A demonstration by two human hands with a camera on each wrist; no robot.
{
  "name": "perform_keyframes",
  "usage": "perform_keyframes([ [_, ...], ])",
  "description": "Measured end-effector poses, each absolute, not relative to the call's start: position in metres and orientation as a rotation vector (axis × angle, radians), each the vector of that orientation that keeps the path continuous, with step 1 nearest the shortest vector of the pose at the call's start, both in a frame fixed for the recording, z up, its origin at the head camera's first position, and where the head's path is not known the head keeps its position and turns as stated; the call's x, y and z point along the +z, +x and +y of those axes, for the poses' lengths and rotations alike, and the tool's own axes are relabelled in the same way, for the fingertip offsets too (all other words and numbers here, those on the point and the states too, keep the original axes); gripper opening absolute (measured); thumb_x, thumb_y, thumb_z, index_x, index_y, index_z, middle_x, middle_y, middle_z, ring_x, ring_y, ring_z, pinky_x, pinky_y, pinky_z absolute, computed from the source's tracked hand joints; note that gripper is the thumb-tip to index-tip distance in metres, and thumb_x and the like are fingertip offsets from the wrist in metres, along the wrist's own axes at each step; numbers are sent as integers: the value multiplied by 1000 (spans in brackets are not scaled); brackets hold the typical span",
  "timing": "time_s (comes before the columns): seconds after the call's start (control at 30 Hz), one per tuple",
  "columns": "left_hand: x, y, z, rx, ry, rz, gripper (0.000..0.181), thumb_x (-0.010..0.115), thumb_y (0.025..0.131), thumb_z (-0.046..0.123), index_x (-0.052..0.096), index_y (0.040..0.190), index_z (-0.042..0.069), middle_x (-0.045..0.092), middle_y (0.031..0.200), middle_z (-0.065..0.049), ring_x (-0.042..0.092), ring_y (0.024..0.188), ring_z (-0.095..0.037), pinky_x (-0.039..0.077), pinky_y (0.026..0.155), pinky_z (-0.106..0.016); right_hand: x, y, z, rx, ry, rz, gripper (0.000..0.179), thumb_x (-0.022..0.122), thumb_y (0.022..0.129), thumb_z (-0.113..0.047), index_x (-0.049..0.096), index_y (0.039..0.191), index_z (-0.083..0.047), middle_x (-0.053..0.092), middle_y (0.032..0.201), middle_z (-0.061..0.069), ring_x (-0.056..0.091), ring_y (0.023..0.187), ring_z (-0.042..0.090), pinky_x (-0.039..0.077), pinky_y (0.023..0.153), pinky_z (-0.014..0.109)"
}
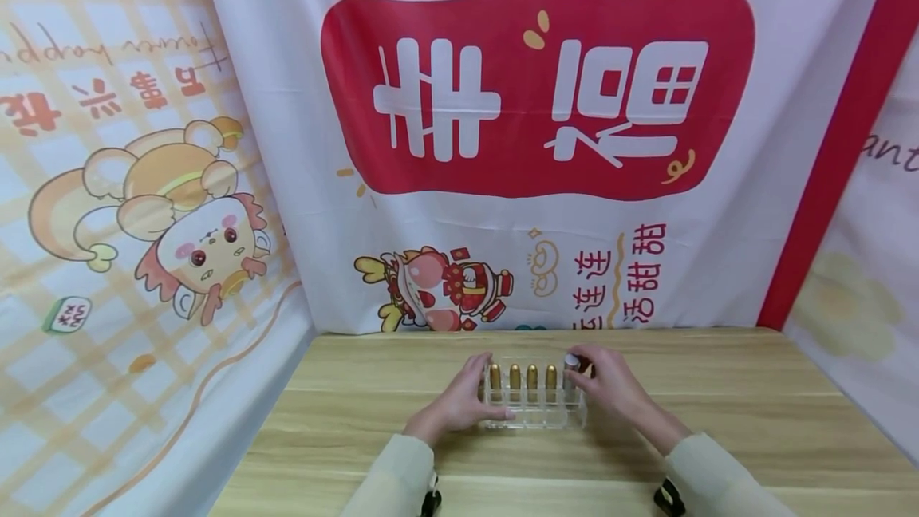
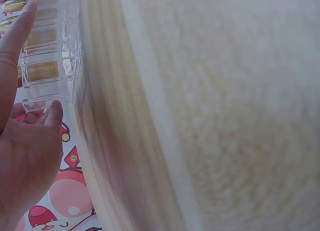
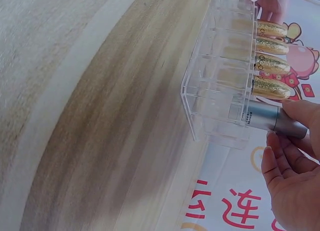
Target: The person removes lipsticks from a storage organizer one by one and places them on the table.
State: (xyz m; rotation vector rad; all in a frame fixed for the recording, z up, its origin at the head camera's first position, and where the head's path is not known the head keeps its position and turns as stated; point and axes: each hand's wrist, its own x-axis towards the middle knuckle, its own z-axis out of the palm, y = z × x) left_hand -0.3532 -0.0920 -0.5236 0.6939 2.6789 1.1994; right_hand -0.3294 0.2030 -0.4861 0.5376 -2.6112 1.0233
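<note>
A clear plastic lipstick organizer (image 1: 534, 419) stands on the wooden table, with several gold bullet-shaped lipstick tubes (image 1: 532, 377) in its back row. My left hand (image 1: 463, 399) grips the organizer's left end, thumb at the front and fingers round the back. At the other end, my right hand (image 1: 612, 383) pinches a silver-grey lipstick tube (image 3: 265, 115) between thumb and fingers. In the right wrist view the tube's lower end is inside the end compartment, beside the last gold tube (image 3: 271, 87). The front row of compartments holds nothing.
The light wooden table (image 1: 373, 453) reaches back to a white printed cloth (image 1: 287, 86) hanging behind it. Another printed cloth (image 1: 108, 182) hangs along the left side, and a third (image 1: 854, 286) along the right.
</note>
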Motion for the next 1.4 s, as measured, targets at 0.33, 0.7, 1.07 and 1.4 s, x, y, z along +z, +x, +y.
perform_keyframes([
  [0.33,-524,-355,-92,1208,677,2673,118,91,74,47,22,163,9,32,162,-14,34,148,-35,29,121,-54,-486,-329,203,1021,551,-2603,23,80,86,-5,72,108,-6,69,92,-4,62,82,10,55,68,22],
  [0.7,-527,-355,-93,1205,697,2680,118,90,74,48,22,162,8,33,162,-14,35,148,-34,30,121,-53,-486,-327,205,1031,569,-2565,21,81,84,-4,73,104,-7,69,90,-4,62,80,10,56,66,22],
  [1.07,-523,-354,-92,1195,704,2677,117,89,76,47,21,163,7,31,163,-15,31,150,-35,28,122,-52,-482,-327,207,1016,572,-2565,19,81,85,-5,72,102,-8,68,90,-4,62,80,10,56,66,23],
  [1.4,-522,-352,-92,1202,712,2666,116,89,77,44,21,162,5,30,163,-16,30,150,-35,26,123,-53,-483,-327,208,996,604,-2547,18,81,85,-4,72,100,-6,67,89,-3,62,80,9,55,65,22],
])
